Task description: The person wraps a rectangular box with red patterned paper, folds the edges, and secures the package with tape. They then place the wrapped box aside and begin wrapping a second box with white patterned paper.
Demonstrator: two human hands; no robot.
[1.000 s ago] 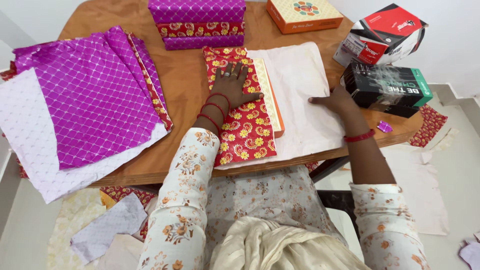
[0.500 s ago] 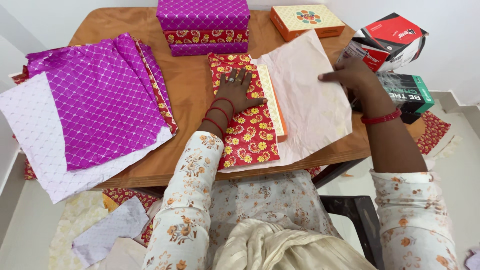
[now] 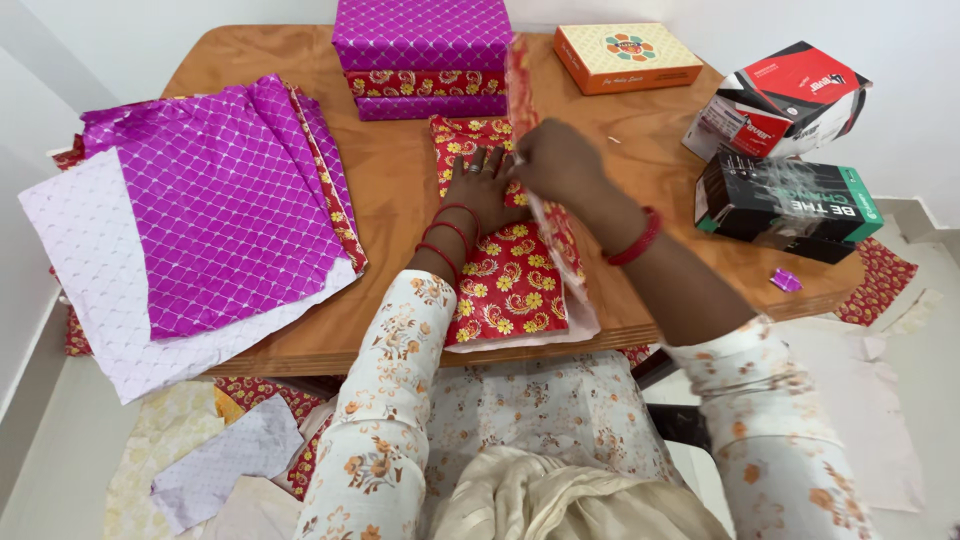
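Observation:
My left hand [image 3: 487, 187] lies flat on the red floral wrapping paper [image 3: 505, 285] that covers a flat box at the middle of the wooden table [image 3: 400, 180]. My right hand [image 3: 556, 160] grips the paper's right flap and holds it folded over the box, right next to my left fingers. The box itself is hidden under the paper. The flap's white underside shows along the near edge.
Purple and white wrapping sheets [image 3: 200, 220] lie at the left. A stack of wrapped boxes [image 3: 420, 55] stands at the back, an orange box [image 3: 627, 57] to its right. A red-and-white carton [image 3: 780, 95] and a black-and-green carton [image 3: 785, 205] sit at the right. Paper scraps litter the floor.
My right hand has lifted the paper's right flap and swung it leftward over the box, up to my left hand. My left hand has stayed pressed on the paper.

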